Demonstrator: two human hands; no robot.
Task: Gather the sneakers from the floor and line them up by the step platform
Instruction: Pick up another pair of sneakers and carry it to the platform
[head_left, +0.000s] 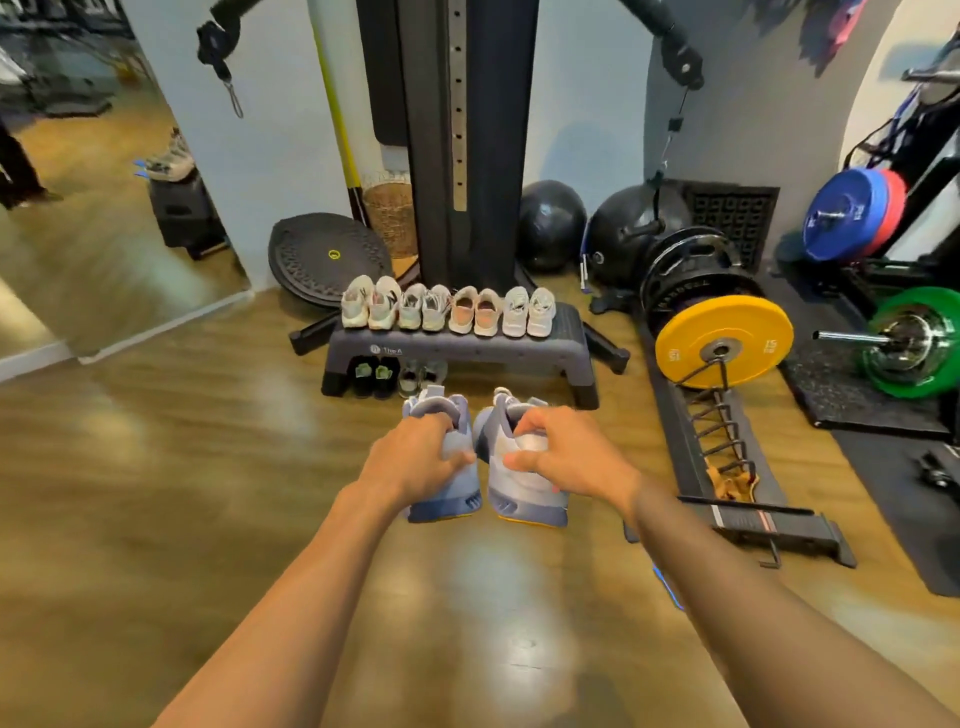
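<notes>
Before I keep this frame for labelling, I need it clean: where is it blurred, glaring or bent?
Head view: the floor at left is smeared with blur; pale glare lies on it at bottom centre; the wide lens bows the edges; the shoes on the step, the left hand and right hand and their sneakers read fairly sharp.

I am looking into a gym room.
Centre frame, a tall black cable-machine column (467, 156) stands behind a grey step platform (467, 345). To the right I see a yellow weight plate (748, 322), blue and red plates (841, 215) on a rack and a green-plated barbell (914, 343). Black exercise balls (550, 223) sit by the wall, and there is a large mirror (78, 208) upper left.
</notes>
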